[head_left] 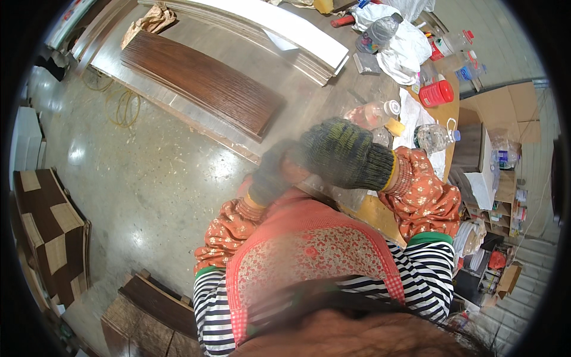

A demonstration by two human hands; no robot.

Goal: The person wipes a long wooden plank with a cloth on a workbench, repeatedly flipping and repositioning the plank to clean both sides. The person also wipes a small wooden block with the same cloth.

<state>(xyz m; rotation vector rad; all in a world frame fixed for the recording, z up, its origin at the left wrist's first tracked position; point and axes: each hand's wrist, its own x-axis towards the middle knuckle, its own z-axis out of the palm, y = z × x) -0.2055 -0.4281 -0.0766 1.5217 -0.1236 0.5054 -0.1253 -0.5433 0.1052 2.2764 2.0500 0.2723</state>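
My right hand (pixel 345 152), in a dark grey-green knitted glove with a yellow cuff edge, is held over the near edge of the table with its fingers curled in. Whatever those fingers hold, if anything, is hidden. Beside it, my left hand (pixel 267 178) wears a similar glove and is smeared by motion, so its fingers cannot be read. A small brownish patch shows where the two hands meet; its kind is unclear. Just beyond them lies a stack of dark brown wood-grain planks (pixel 202 83). A clear bottle with a white cap (pixel 372 114) stands close past my right hand.
White-topped boards (pixel 285 30) are stacked at the table's far side. Bottles, a red jar (pixel 436 94), white plastic bags (pixel 398 59) and a yellow block (pixel 394 127) crowd the right. Stacked brown panels (pixel 50 226) stand on the floor at left, near a loose yellow cord (pixel 126 110).
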